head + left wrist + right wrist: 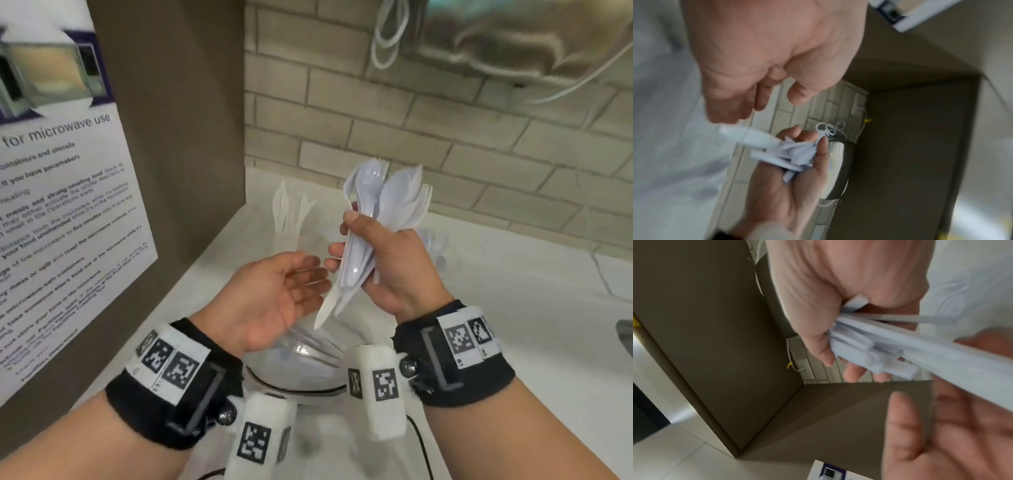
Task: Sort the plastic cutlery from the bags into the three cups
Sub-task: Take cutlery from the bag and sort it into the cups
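Sporks — a full bundle — sit clenched in the right hand above the tabletop; the left hand waits open-palmed alongside. One cup looks stocked — sorting seems midway.

White plastic cutlery, black wristbands with black-and-white square markers, beige brick-patterned wall tiles.

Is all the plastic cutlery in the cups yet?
Not yet. Some white pieces already stand in a clear cup at the back. The right hand grips a mixed bundle of forks and spoons, and the left hand waits open beside it. That bundle still needs sorting.
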The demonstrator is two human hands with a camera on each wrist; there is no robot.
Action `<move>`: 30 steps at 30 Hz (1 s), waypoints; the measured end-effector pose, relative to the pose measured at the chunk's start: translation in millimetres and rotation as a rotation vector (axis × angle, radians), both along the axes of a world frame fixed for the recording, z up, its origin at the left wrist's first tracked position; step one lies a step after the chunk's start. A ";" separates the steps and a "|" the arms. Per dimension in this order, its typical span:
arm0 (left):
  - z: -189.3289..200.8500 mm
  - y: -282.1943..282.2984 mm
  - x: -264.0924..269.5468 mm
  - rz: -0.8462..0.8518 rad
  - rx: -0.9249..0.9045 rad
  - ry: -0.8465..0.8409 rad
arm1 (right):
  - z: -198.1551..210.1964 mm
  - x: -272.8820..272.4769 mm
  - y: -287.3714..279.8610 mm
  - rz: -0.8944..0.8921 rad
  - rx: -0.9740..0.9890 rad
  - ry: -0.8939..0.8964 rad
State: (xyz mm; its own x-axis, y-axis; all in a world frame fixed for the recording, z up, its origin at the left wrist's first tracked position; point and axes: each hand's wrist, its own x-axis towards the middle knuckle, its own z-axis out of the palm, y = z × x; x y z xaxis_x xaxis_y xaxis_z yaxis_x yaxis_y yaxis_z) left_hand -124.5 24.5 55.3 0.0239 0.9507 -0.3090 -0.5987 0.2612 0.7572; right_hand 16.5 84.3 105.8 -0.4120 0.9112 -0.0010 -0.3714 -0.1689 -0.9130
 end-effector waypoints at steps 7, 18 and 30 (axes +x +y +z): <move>-4.9 9.7 21.2 -0.058 -0.234 -0.323 | -1.8 -12.9 -3.1 -0.095 0.072 0.044; -3.4 14.6 9.9 0.081 0.092 -0.174 | -8.9 -14.1 -18.3 -0.066 0.255 -0.107; 22.1 6.6 10.0 0.321 0.742 0.609 | -31.6 -33.3 -22.2 -0.385 1.218 -1.019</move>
State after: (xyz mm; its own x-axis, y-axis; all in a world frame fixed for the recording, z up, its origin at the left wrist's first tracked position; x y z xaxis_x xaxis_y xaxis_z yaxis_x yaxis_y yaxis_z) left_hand -114.5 31.1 77.4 -0.2315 0.8414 0.4883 -0.0157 -0.5051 0.8629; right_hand -16.8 62.0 74.2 -0.4525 0.6205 0.6405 0.5863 0.7482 -0.3106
